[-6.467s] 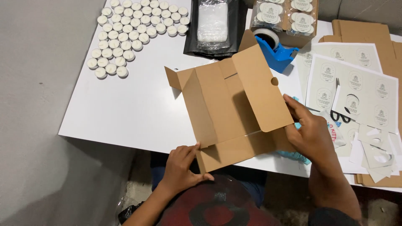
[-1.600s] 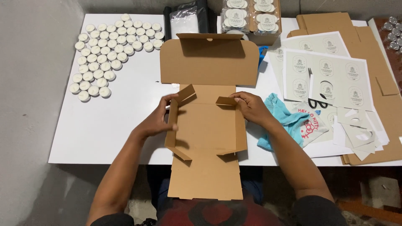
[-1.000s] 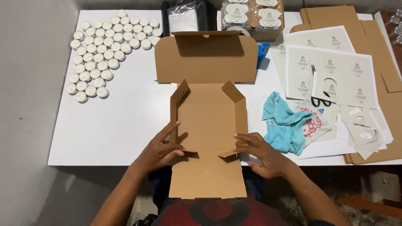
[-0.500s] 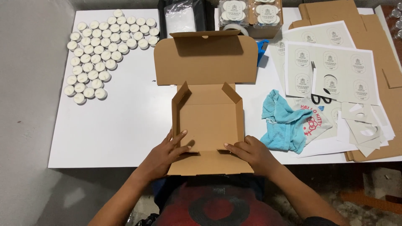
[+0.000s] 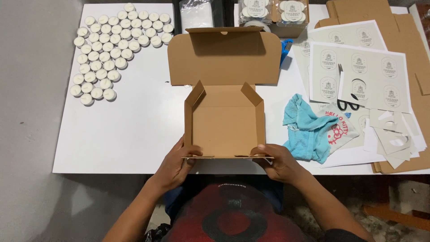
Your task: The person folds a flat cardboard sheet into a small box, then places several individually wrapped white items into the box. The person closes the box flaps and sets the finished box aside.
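A brown cardboard mailer box (image 5: 224, 121) lies on the white table (image 5: 130, 130), its lid open and laid back toward the far side. Both side walls stand up, and the near front wall is folded upright at the table's front edge. My left hand (image 5: 172, 166) grips the front wall's left corner. At the right corner my right hand (image 5: 280, 162) holds the same wall, thumb on top. The box is empty inside.
Several white tealight candles (image 5: 112, 45) fill the far left of the table. A blue cloth (image 5: 309, 127) lies right of the box, beside sticker sheets (image 5: 358, 67), scissors (image 5: 347, 101) and flat cardboard (image 5: 403, 31). A clear bag (image 5: 197, 13) and packed boxes (image 5: 273, 11) sit at the back.
Over the earlier frames I turned the flat blank, raised the side walls and corner tabs, then folded the long front flap up. It now stands as the front wall.
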